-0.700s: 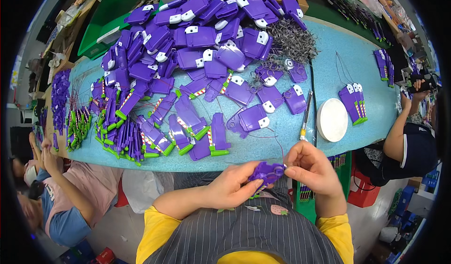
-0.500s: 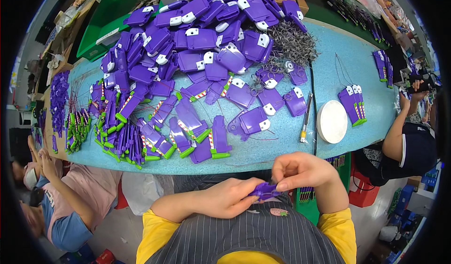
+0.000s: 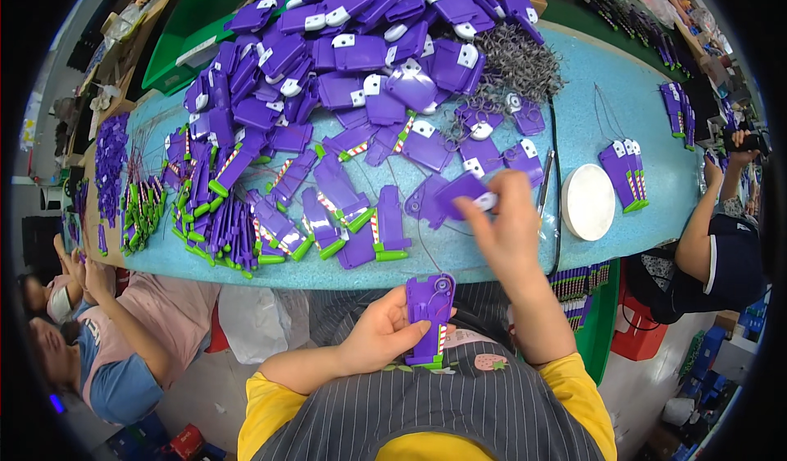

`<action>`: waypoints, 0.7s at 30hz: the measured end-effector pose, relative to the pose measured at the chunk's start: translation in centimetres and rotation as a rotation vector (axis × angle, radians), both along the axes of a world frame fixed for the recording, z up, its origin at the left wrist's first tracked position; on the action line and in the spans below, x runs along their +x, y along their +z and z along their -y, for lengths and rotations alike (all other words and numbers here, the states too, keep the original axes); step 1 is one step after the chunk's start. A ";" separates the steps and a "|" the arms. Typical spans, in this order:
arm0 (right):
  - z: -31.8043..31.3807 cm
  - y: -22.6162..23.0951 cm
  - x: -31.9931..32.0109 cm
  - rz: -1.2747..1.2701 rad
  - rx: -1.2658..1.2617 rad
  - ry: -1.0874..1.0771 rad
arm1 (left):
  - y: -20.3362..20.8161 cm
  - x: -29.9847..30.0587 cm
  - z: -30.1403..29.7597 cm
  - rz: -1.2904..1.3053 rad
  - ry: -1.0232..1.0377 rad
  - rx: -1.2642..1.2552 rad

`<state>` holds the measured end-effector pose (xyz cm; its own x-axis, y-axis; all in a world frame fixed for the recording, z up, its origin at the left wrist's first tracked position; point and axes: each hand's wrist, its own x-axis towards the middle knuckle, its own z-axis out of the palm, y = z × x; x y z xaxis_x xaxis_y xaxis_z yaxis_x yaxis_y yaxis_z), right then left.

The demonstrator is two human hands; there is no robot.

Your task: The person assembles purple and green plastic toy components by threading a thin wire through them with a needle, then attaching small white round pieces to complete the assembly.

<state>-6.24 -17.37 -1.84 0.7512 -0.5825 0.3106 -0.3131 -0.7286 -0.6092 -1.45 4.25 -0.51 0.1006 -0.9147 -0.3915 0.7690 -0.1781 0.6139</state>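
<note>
My left hand (image 3: 384, 332) holds a purple plastic toy part (image 3: 429, 319) with a green end and a striped sticker, upright against my striped apron, below the table edge. A thin wire runs from it up toward the table. My right hand (image 3: 506, 234) is raised over the table's near edge, blurred, its fingers closing on another purple part (image 3: 459, 192) with a white piece. A large heap of similar purple parts (image 3: 352, 75) covers the blue table (image 3: 574, 116) beyond it.
A white round lid (image 3: 588, 201) lies right of my right hand, beside a thin tool (image 3: 544, 180). A pile of metal springs (image 3: 518, 66) sits at the back. Finished parts with green ends (image 3: 238, 223) lie at left. Other people sit at left (image 3: 106, 346) and right (image 3: 721, 248).
Both hands were together on one purple part at my lap. My right hand has since let go and reached up to the table; the left keeps the part.
</note>
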 end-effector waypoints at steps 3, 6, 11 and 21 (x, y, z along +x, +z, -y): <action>-0.3 2.4 -3.6 0.136 0.565 -0.083 | 0.2 -0.1 0.3 0.004 -0.010 0.017; -1.8 5.0 -6.9 0.169 1.136 0.122 | -0.1 -0.3 0.6 0.036 -0.036 0.017; -2.8 2.4 -7.1 0.019 1.169 0.376 | 0.4 -0.7 1.8 0.052 -0.025 0.016; -3.4 2.2 -6.2 -0.090 1.104 0.300 | 0.3 -0.5 2.0 0.143 -0.061 0.042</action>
